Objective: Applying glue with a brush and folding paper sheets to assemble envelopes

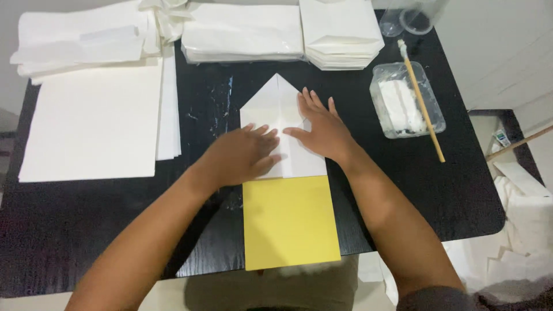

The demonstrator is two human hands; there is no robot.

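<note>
A white sheet of paper point(275, 103), folded to a point at its far end, lies on the black table point(86, 219). My left hand point(242, 155) lies flat on its near left part, fingers together. My right hand point(322, 129) presses flat on its right side, fingers spread. A yellow sheet point(290, 222) lies just below the white one, reaching over the table's near edge.
A stack of large white sheets point(92, 121) lies at the left. Piles of folded white paper point(242, 31) and bags point(340, 31) line the far edge. At the right stands a clear tub of white paste point(408, 101) with a wooden stick point(423, 103) across it.
</note>
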